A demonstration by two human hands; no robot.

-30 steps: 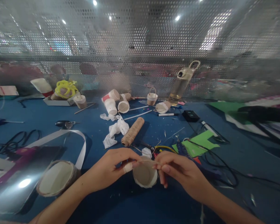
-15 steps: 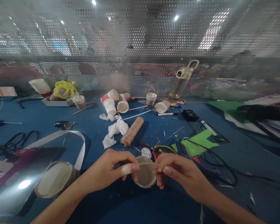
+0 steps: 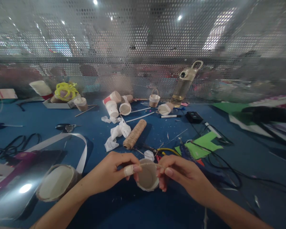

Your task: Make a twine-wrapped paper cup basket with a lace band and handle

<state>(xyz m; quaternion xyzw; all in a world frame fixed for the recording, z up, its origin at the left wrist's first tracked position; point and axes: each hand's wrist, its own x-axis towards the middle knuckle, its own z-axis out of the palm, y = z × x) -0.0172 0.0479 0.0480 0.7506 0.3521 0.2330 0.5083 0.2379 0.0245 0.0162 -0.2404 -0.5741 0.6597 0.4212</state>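
A short length of twine [image 3: 149,164] stretches between my two hands, above the mouth of a paper cup [image 3: 147,179] in front of me. My left hand [image 3: 120,168], with a bandage on its thumb, pinches one end. Thumb and fingers of my right hand [image 3: 178,171] are closed on the other end. The cup stands between the hands; whether the fingertips touch its rim I cannot tell. Beyond them lies a roll of brown twine [image 3: 135,134], beside crumpled white tissue [image 3: 120,130].
At left are a larger wrapped cup [image 3: 56,183], a white paper strip [image 3: 84,152] and a purple device [image 3: 16,168]. Scissors [image 3: 152,149], pliers [image 3: 186,151] and green paper [image 3: 205,146] lie right. Several cups, a small basket [image 3: 154,100] and a bottle [image 3: 183,86] line the perforated screen.
Both hands keep their pinch on the twine, which sits slightly higher over the cup. Otherwise the scene looks the same.
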